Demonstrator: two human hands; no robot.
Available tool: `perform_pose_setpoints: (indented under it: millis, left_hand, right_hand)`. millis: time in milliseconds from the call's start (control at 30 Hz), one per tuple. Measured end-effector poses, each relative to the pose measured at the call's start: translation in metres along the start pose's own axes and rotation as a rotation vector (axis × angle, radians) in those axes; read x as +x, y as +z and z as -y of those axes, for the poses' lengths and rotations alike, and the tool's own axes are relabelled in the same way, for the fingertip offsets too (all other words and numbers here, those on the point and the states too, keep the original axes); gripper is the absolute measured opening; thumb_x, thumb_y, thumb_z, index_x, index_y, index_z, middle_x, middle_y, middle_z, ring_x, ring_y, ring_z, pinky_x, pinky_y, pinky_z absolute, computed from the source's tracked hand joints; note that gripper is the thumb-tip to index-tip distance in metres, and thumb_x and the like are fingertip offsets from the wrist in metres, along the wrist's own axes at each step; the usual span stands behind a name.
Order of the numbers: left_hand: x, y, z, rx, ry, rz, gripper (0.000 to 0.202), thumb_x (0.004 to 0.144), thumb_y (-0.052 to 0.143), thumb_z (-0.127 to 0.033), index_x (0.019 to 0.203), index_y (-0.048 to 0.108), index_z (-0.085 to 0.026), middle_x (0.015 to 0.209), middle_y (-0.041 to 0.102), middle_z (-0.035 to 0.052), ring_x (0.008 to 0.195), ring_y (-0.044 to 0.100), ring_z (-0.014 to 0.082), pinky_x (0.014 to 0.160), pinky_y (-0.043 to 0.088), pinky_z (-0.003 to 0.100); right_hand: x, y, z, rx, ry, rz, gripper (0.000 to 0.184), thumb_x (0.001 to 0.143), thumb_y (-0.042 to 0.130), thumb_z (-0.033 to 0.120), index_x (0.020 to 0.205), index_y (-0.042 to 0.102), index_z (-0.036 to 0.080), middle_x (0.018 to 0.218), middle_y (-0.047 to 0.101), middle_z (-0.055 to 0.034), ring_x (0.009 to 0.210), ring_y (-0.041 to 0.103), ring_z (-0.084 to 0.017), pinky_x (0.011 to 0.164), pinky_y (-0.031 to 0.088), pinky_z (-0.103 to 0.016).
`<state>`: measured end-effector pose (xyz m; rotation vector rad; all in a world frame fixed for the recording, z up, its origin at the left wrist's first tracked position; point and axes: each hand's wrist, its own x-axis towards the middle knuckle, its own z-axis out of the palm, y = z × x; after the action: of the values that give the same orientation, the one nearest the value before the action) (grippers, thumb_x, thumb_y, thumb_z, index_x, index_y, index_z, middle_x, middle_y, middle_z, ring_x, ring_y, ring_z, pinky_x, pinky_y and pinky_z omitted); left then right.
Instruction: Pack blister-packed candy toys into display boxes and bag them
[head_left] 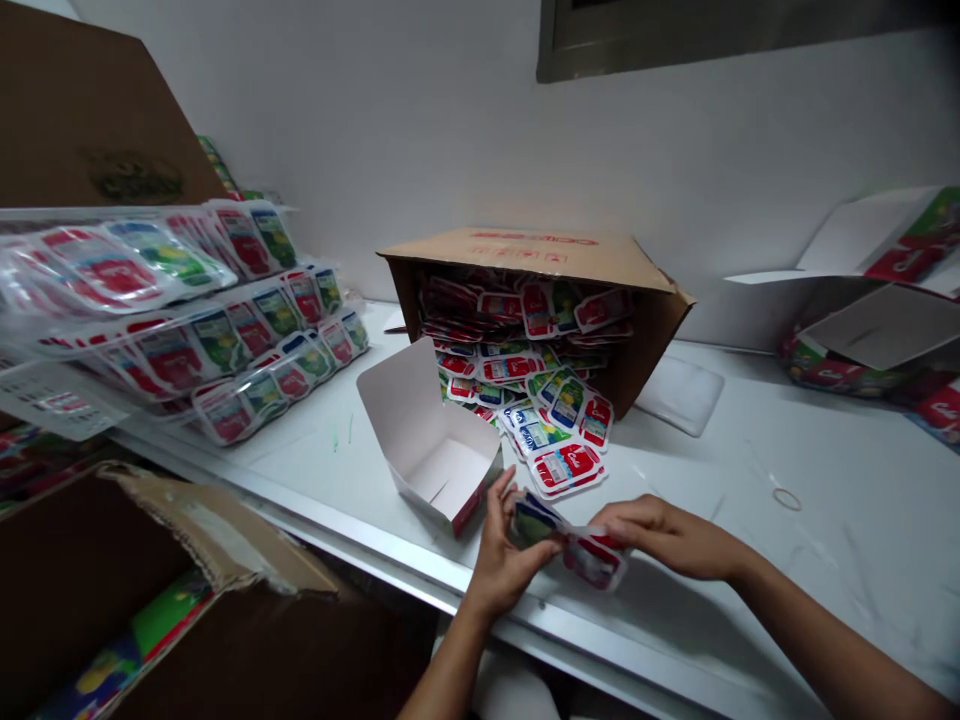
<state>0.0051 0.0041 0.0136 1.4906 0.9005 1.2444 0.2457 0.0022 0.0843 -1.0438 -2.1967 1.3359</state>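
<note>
Sachets (592,562) between fingers (493,515), loose pile (538,435) beyond, red label (568,466) (reading “Cola”)

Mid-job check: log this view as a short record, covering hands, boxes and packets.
left hand: gripping packets, blurred
right hand: at those packets' right end
small box: open, white inside, beyond the left hand
big carton: open towards the person, packed with packets
loose packets: piled at the carton's mouth
thin ring: on the table, right side
</note>
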Motion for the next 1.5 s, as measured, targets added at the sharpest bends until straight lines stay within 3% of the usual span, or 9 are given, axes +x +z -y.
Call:
perform_pose_setpoints:
  millis: [133,367,567,733,833,933,1067,1300,1500]
  left_hand:
    - [0.0,0.0,-0.006,-0.013,0.001,0.1,0.019,0.069,0.08,-0.027,0.076,0.067,-0.015,0.086,0.069,0.0059,0.088,0.066,0.0223,0.083,0.052,0.032]
    - [-0.004,0.004,-0.012,-0.107,-0.027,0.196,0.01,0.078,0.073,-0.023,0.081,0.069,-0.015,0.083,0.074,0.0075,0.072,0.067,0.0176,0.067,0.051,0.026]
    - [-0.003,0.004,-0.009,-0.078,0.049,0.177,0.01,0.079,0.073,-0.023,0.08,0.067,-0.016,0.083,0.071,0.0069,0.076,0.066,0.0183,0.071,0.052,0.029]
    - [-0.002,-0.001,-0.008,0.171,0.251,0.09,0.009,0.075,0.076,-0.022,0.077,0.068,-0.019,0.145,0.045,0.0106,0.138,0.035,0.0323,0.111,0.031,0.05]
    - [-0.002,-0.003,-0.002,0.202,0.259,0.046,0.011,0.077,0.073,-0.019,0.082,0.064,-0.02,0.155,0.031,0.0087,0.145,0.021,0.0325,0.117,0.015,0.056]
    - [-0.004,-0.002,0.003,0.072,0.149,0.036,0.039,0.074,0.076,-0.016,0.105,0.053,-0.024,0.126,0.064,0.0106,0.13,0.049,0.0271,0.116,0.017,0.057]
    - [-0.004,0.0,0.003,-0.022,0.031,0.09,0.054,0.07,0.08,-0.018,0.117,0.054,-0.022,0.081,0.07,-0.0003,0.085,0.068,0.0187,0.104,0.04,0.046]
    - [0.0,-0.002,-0.009,-0.035,0.099,0.175,0.012,0.074,0.077,-0.022,0.082,0.069,-0.016,0.09,0.073,0.0101,0.085,0.069,0.0217,0.077,0.054,0.031]
    - [0.001,-0.004,-0.006,0.06,0.159,0.178,0.013,0.076,0.076,-0.028,0.082,0.07,-0.017,0.106,0.07,0.0131,0.107,0.063,0.0269,0.093,0.05,0.04]
  right_hand:
    - [0.043,-0.022,-0.052,-0.529,0.144,-0.419,0.05,0.099,0.028,0.047,0.118,0.065,0.02,0.116,0.069,-0.0081,0.103,0.063,-0.024,0.09,0.05,-0.036]
    - [0.096,-0.035,-0.116,-0.871,0.24,-0.601,0.041,0.096,0.039,0.039,0.116,0.065,0.013,0.117,0.066,-0.0185,0.108,0.057,-0.032,0.091,0.04,-0.045]
    - [0.085,-0.033,-0.114,-1.017,0.107,-0.627,0.039,0.099,0.035,0.027,0.08,0.065,0.012,0.083,0.068,-0.0179,0.082,0.058,-0.027,0.082,0.04,-0.042]
    - [0.051,-0.025,-0.068,-0.998,-0.051,-0.65,0.036,0.1,0.029,0.025,0.086,0.06,0.014,0.087,0.065,-0.0153,0.084,0.056,-0.024,0.082,0.042,-0.039]
    - [0.02,-0.006,-0.017,-0.729,-0.24,-0.377,0.03,0.101,0.032,0.028,0.087,0.057,0.017,0.084,0.063,-0.0086,0.079,0.055,-0.019,0.076,0.044,-0.033]
    - [0.008,0.004,0.014,-0.385,-0.206,-0.121,0.033,0.102,0.03,0.03,0.087,0.057,0.019,0.081,0.062,-0.0042,0.076,0.056,-0.015,0.073,0.046,-0.027]
    - [0.041,-0.017,-0.017,-0.389,-0.027,-0.254,0.04,0.102,0.025,0.035,0.102,0.062,0.02,0.099,0.068,-0.0065,0.09,0.063,-0.017,0.081,0.05,-0.028]
    - [0.102,-0.057,-0.115,-0.799,0.25,-0.509,0.048,0.091,0.048,0.042,0.124,0.06,0.008,0.129,0.059,-0.0224,0.12,0.053,-0.036,0.097,0.042,-0.044]
    - [0.067,-0.056,-0.09,-0.897,0.169,-0.515,0.037,0.096,0.037,0.027,0.119,0.063,0.014,0.119,0.067,-0.0164,0.109,0.06,-0.03,0.093,0.042,-0.043]
